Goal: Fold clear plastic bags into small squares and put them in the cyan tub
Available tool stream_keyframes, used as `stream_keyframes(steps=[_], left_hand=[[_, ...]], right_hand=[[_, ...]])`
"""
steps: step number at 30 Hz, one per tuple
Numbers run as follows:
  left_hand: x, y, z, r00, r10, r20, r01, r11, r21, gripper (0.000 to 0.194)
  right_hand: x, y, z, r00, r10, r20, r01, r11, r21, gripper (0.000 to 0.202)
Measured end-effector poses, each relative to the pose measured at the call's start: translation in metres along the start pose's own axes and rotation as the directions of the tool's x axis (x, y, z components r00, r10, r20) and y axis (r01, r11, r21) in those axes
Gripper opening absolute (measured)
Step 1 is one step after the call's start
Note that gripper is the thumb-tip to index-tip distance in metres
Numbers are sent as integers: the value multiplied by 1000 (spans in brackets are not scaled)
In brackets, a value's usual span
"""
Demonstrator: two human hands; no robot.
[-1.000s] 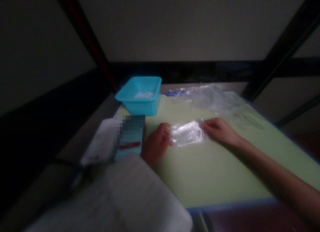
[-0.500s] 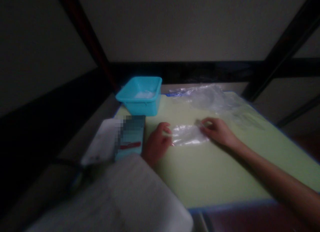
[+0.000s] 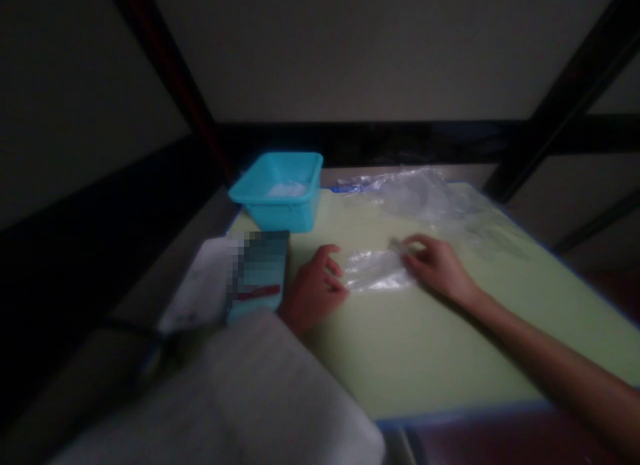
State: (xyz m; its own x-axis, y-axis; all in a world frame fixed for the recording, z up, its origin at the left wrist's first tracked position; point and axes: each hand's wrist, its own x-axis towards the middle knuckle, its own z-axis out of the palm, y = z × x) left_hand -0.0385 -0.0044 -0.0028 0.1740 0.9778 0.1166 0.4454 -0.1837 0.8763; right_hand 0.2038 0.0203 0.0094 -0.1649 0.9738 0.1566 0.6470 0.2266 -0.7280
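A small clear plastic bag (image 3: 375, 270) lies on the yellow-green table top (image 3: 425, 345) between my hands. My right hand (image 3: 434, 265) pinches its right end, where a small greyish piece shows at the fingertips, too blurred to name. At the bag's left end is my left hand (image 3: 315, 288), its fingers curved and apart, the thumb tip close to the lower left corner. Whether the thumb touches the film is unclear.
A turquoise basket (image 3: 285, 215) with whitish contents stands at the back left. Larger clear plastic (image 3: 420, 195) spreads over the back right. A teal box-like object (image 3: 260, 271) and a white sheet (image 3: 200, 278) lie left of my left hand.
The fingers of my left hand have spread apart and moved slightly off the bag's left end. My right hand keeps its hold, almost unmoved.
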Motion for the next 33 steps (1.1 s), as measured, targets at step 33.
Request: stream_keyframes(steps=[33], left_hand=[[4, -2, 11, 991, 107, -77, -78, 947, 310, 51]], right_hand=[[-6, -3, -2, 998, -67, 3, 66, 974, -215, 35]])
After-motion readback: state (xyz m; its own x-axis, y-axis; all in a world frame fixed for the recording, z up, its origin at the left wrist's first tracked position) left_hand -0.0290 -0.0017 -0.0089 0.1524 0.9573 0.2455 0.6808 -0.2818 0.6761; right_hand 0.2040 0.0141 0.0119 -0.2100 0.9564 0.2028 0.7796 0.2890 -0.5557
